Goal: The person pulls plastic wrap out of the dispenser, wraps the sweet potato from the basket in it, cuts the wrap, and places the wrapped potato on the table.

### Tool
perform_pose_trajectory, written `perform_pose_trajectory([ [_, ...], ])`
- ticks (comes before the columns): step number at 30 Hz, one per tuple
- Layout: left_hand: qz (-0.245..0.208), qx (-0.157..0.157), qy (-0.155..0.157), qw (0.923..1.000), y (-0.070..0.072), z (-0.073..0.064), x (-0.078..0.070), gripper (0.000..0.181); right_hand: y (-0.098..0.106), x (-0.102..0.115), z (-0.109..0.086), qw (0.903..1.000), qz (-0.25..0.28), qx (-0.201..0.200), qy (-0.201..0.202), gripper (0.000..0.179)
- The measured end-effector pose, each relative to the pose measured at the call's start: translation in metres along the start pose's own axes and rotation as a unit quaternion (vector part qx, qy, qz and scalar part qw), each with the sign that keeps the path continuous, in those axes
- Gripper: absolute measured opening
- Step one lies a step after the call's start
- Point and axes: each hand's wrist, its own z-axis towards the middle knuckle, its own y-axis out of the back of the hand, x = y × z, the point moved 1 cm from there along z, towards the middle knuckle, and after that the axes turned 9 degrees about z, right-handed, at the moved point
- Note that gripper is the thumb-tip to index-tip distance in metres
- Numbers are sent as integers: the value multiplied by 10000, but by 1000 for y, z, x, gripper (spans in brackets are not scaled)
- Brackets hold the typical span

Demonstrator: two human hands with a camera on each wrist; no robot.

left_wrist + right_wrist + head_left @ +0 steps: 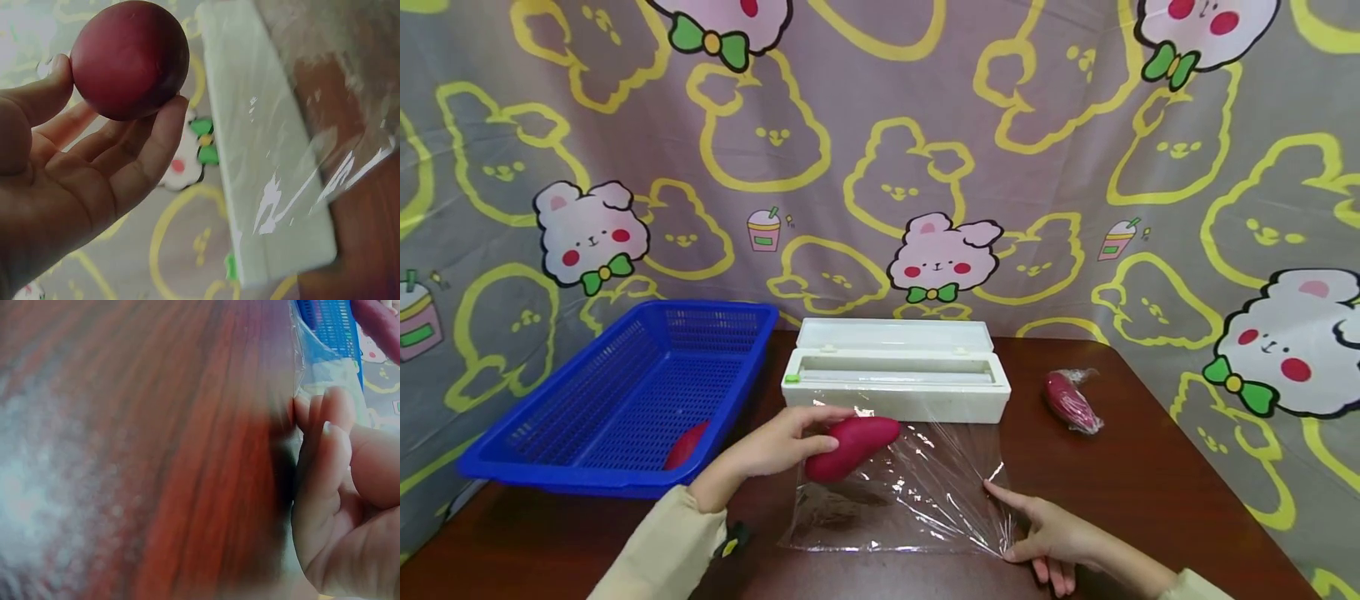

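In the head view my left hand (775,446) holds a red sweet potato (853,446) between thumb and fingers, over a sheet of cling film (917,508). Its rounded end faces the left wrist view, where the left hand (81,181) supports it from below and the side. The film runs out from a white cling film dispenser (895,406) with a raised lid. At the film's near right corner my right hand (1052,529) pinches the edge, drawing creases toward it, index finger stretched along the film's right side. In the right wrist view the right hand (331,487) is close over the table.
A blue plastic basket (561,481) stands on the left with another red sweet potato (683,448) inside. On the right lies a sweet potato wrapped in film (1072,404). The brown table (1157,467) meets a patterned cloth (1060,192) behind.
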Motion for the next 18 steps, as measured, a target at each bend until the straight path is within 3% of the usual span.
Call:
perform_pose_trajectory([
  [6,-65,542,26,9985,-20,18,0,37,0,3,-1,9980,-513,-218,312,84],
  [13,355,988,-119,9944,-43,37,6,35,2,9,2,9842,-1500,-554,757,83],
  [18,507,1269,-176,9905,-59,49,13,33,2,10,3,9764,-1747,-633,1098,78],
])
